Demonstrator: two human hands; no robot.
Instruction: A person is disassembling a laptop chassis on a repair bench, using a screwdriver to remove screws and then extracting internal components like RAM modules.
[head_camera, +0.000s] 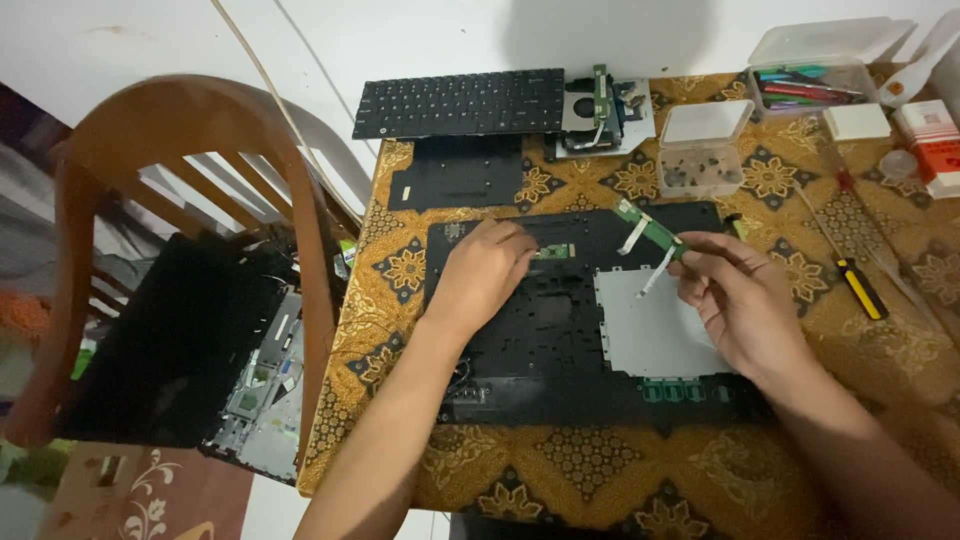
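left hand (482, 280) is pressing flat, steadying the black laptop panel (540, 330); right hand (745, 300) is pinching a small green circuit board (648, 228) clear of it.

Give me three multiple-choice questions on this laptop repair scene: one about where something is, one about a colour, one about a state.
1. Where is the detached keyboard?
A. table's far edge
B. on the chair
C. in a hand

2. What colours is the screwdriver handle?
A. red and white
B. yellow and black
C. blue

3. What is the right hand doing?
A. resting flat
B. gripping the screwdriver
C. pinching a small green circuit board

Answers:
1 A, it lies beyond the laptop palmrest frame.
2 B, both colours show.
3 C, fingertips hold the board above the frame.
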